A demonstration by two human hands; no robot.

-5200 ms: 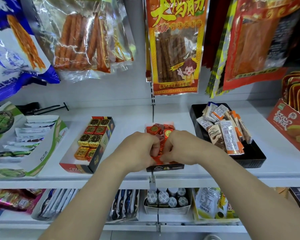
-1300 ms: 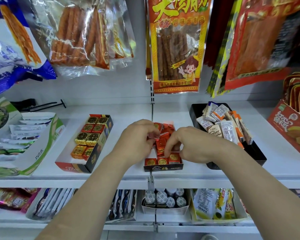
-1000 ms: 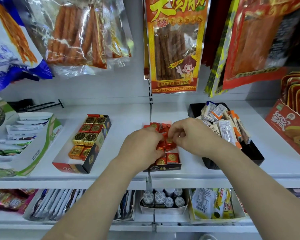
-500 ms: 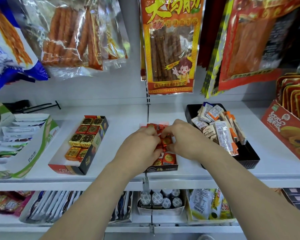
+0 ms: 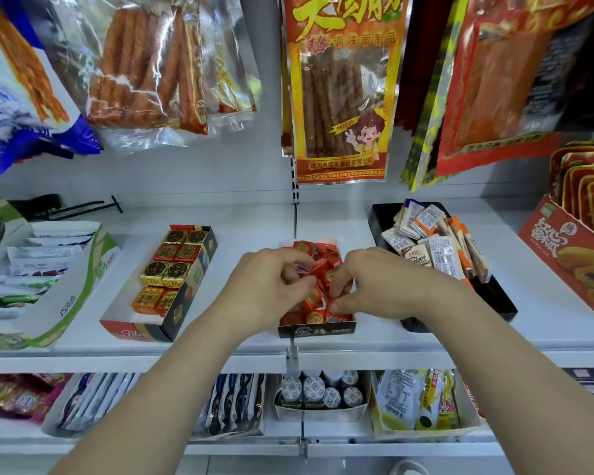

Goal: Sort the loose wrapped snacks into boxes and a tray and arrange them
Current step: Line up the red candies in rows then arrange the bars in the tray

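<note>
**Squaring Up the Red Foil Pieces in the Centre Box**

Far left of frame: a white-and-green open cardboard box [image 5: 66, 303] of pale sachets, well apart from the work. Next right, on the white shelf [image 5: 254, 221]: a long red-and-black open carton [image 5: 134, 332], packed in neat pairs with gold, red and orange foil-wrapped squares [image 5: 172, 265]. Looks finished, hence untouched.

Centre of frame: a small dark-fronted cardboard box [image 5: 318, 330] at the shelf's front edge, close in for two-handed work. Inside, red foil-wrapped squares [image 5: 302, 248]: a tidy row of three along the front wall, jumbled and tilted behind.

Over the box's left side, the left hand [image 5: 271, 289], fingers curled, thumb and fingertips closed on one of the loose red pieces. Over the right side, the right hand [image 5: 374, 286], fingers bent down into the heap, thumb [image 5: 336, 305] pressed on a piece just behind the front row. Pinched there, apparently to seat it flat.

Judged step: building the second row, steadying the heap with one hand and placing with the other.

Right of centre: a black rectangular plastic tray [image 5: 494, 299], with white, brown and orange wrapped bars [image 5: 439, 252] heaped loosely toward its back. Probably next for straightening. Far right: a red printed cardboard display box [image 5: 563, 255], apart from the work.
</note>
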